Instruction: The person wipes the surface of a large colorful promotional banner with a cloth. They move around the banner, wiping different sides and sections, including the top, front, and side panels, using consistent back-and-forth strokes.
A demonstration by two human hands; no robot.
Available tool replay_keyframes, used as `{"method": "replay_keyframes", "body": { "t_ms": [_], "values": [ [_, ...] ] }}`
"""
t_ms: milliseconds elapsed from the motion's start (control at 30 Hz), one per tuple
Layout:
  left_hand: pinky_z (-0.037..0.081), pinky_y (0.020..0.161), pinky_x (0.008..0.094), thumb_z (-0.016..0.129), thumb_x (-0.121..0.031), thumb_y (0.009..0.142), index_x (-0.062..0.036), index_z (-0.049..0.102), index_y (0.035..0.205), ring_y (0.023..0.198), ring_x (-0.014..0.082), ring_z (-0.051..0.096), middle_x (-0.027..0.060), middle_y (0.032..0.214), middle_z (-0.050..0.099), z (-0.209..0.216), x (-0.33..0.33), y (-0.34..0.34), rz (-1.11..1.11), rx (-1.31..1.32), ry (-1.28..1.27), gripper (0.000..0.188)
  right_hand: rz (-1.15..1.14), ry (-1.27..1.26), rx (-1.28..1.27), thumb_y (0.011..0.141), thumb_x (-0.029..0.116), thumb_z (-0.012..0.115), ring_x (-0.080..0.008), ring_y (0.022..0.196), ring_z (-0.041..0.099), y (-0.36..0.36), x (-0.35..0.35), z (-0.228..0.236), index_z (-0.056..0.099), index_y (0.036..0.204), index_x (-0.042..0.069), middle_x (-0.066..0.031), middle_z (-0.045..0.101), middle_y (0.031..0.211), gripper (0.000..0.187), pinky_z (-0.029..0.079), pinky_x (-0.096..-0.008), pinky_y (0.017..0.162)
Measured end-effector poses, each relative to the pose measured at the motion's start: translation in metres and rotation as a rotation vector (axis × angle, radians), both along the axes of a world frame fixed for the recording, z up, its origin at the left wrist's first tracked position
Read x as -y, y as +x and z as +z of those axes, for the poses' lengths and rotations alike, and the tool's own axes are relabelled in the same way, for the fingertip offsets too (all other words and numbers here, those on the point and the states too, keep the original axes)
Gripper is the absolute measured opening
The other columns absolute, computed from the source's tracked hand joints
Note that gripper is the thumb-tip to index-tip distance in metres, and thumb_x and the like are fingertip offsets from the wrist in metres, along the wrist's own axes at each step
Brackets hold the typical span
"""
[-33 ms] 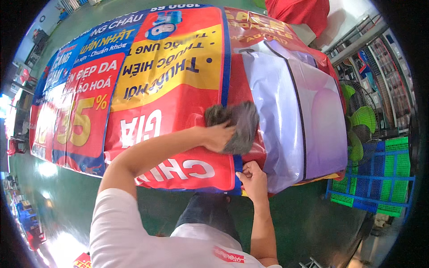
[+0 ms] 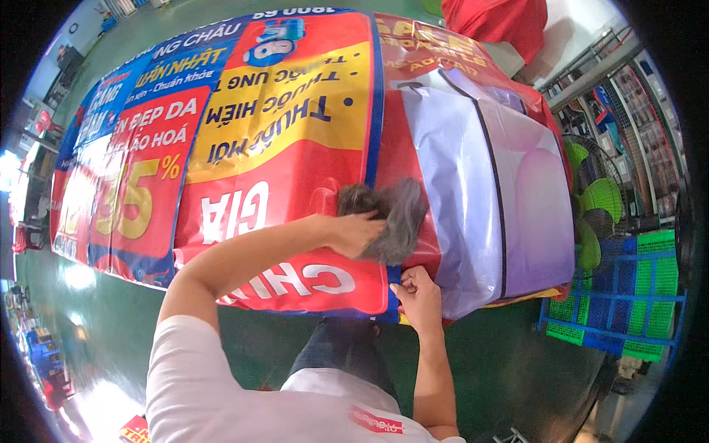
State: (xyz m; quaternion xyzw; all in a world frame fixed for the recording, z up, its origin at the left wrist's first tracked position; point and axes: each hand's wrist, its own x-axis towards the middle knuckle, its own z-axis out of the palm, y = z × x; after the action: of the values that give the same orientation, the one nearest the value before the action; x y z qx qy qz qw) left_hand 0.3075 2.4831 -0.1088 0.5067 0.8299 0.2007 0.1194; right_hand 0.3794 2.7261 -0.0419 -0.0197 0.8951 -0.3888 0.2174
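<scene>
A large glossy printed banner (image 2: 281, 188), red, yellow and blue, spreads before me over a raised surface. My left hand (image 2: 360, 234) is closed on a crumpled dark grey cloth (image 2: 405, 214). The cloth lies against the banner near its blue border strip, where a second sheet (image 2: 464, 192) with a lilac and red print adjoins it. Below the cloth, my right hand (image 2: 419, 299) pinches the near edge of the printed sheets beside the blue border. Fingers of the left hand are partly hidden by the cloth.
At the right stands a fan (image 2: 600, 199) with green blades, next to a blue and green mesh rack (image 2: 613, 295). Metal shelving (image 2: 628, 118) holds goods behind it. Red fabric (image 2: 498, 26) drapes something at the far side. The floor (image 2: 509, 362) is green.
My left hand and the cloth have shifted slightly toward me over the banner. The right hand keeps its pinch at the near edge.
</scene>
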Motion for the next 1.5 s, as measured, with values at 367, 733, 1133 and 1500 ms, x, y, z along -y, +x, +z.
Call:
{"method": "replay_keyframes", "body": {
  "t_ms": [367,733,1133,1500],
  "values": [
    [0.04,0.103,0.0372,0.07,-0.03,0.084,0.0006,0.042,0.137,0.118,0.0222,0.05,0.0113,0.132,0.052,0.066,0.191,0.077,1.277,-0.102,0.906,0.068,0.328,-0.016,-0.276,0.084,0.026,0.071,-0.0319,0.085,0.069,-0.063,0.028,0.068,0.064,0.104,0.005,-0.015,0.071,0.092,0.03,0.052,-0.0418,0.076],
    [0.034,0.109,0.0457,0.046,-0.032,0.092,-0.0025,0.057,0.128,0.126,0.0398,0.047,0.0235,0.133,0.053,0.0,0.152,-0.195,1.082,-0.066,0.044,0.048,-0.034,-0.105,-0.088,0.082,0.023,0.071,-0.0256,0.087,0.068,-0.223,0.158,-0.03,0.067,0.103,-0.006,-0.0214,0.071,0.096,0.036,0.05,-0.0377,0.079],
    [0.045,0.098,0.0433,0.056,-0.019,0.081,-0.0049,0.065,0.115,0.11,0.0324,0.061,0.0207,0.115,0.065,-0.158,0.335,-0.113,1.183,-0.069,-0.24,0.039,-0.151,-0.235,0.1,0.084,0.015,0.072,-0.01,0.077,0.057,-0.219,0.158,-0.018,0.067,0.095,0.001,-0.0025,0.065,0.084,0.019,0.045,-0.0277,0.073],
    [0.043,0.096,0.0495,0.054,-0.027,0.086,-0.0056,0.063,0.117,0.112,0.0327,0.058,0.0181,0.119,0.063,-0.166,0.417,0.038,1.686,0.015,-0.581,0.038,-0.144,-0.362,0.16,0.084,0.013,0.072,-0.012,0.089,0.059,-0.218,0.147,-0.013,0.066,0.104,0.0,-0.0043,0.067,0.098,0.024,0.044,-0.0279,0.086]
  ]
}}
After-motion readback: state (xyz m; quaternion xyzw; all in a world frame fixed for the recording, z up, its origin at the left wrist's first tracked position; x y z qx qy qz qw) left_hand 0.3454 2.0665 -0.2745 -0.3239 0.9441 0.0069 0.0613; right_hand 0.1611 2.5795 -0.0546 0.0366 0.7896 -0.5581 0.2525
